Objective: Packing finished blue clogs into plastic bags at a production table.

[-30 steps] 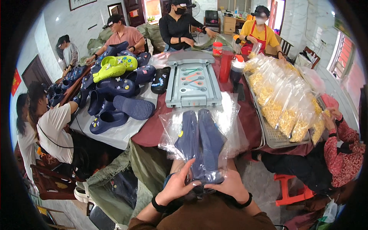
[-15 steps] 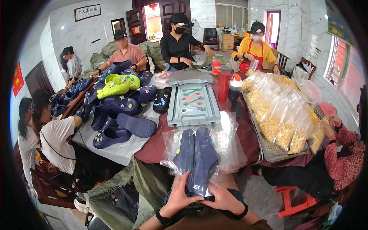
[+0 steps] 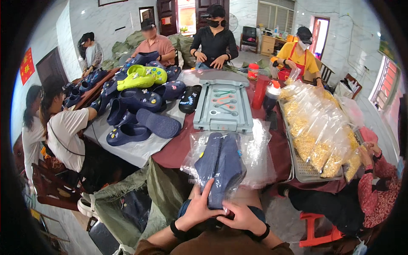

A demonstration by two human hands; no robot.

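1. The step in hand looks like bagging: a pair of dark blue clogs (image 3: 220, 168) lies sole to sole inside a clear plastic bag (image 3: 255, 159) at the near edge of the table (image 3: 178, 148), just in front of the person's lap.
2. The left hand (image 3: 197, 208) grips the near heel end of the pair from the left, fingers partly curled and the thumb raised against the side of the shoe; it is neither flat nor fully closed.
3. The right hand (image 3: 242, 216) holds the same end from the right and below, fingers bent around the heel and the bag's mouth. Whether it pinches film or shoe I cannot tell.
4. In my judgement the next move calls for both hands to keep the pair squeezed together while the loose film is handled, since the bag is slack and crumpled around the shoes.
5. Farther off lie a grey tray (image 3: 224, 106) of small tools, a heap of blue clogs (image 3: 136, 102) to the far left, and bags of yellow pieces (image 3: 316, 131) to the right.
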